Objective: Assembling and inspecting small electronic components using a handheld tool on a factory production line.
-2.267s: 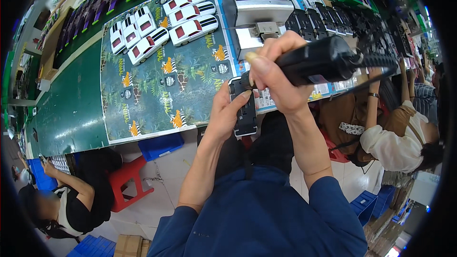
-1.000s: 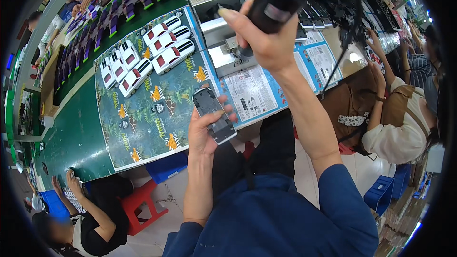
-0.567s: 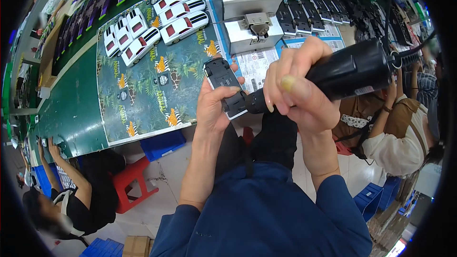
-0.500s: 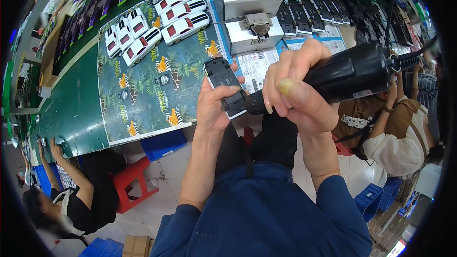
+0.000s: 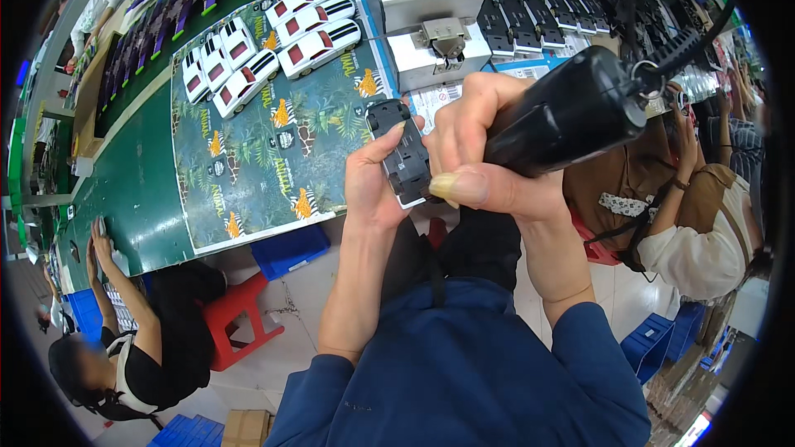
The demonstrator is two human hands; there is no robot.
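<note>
My left hand point(image 5: 370, 182) grips a toy car point(image 5: 407, 161) turned over, its black underside facing up and a white body edge showing below. The thumb presses along the car's side. Wrapped round a black electric screwdriver point(image 5: 563, 120) is my right hand point(image 5: 530, 203), with the tool's cord end pointing up and right. Its front end is hidden behind my right thumb, close to the car's lower right edge; whether it touches a screw I cannot tell.
White toy cars point(image 5: 319, 45) stand in rows on a printed sheet point(image 5: 248, 199) to the left. A metal fixture point(image 5: 435, 33) stands ahead; several black car bases point(image 5: 522, 23) lie beyond it. Co-workers sit at both sides, one near a red stool point(image 5: 240, 319). A blue bin point(image 5: 290, 250) is below the table.
The screwdriver has swung steeper, its cord end coming left and nearer, and my right thumb now covers its front end. The car and left hand have shifted slightly right.
</note>
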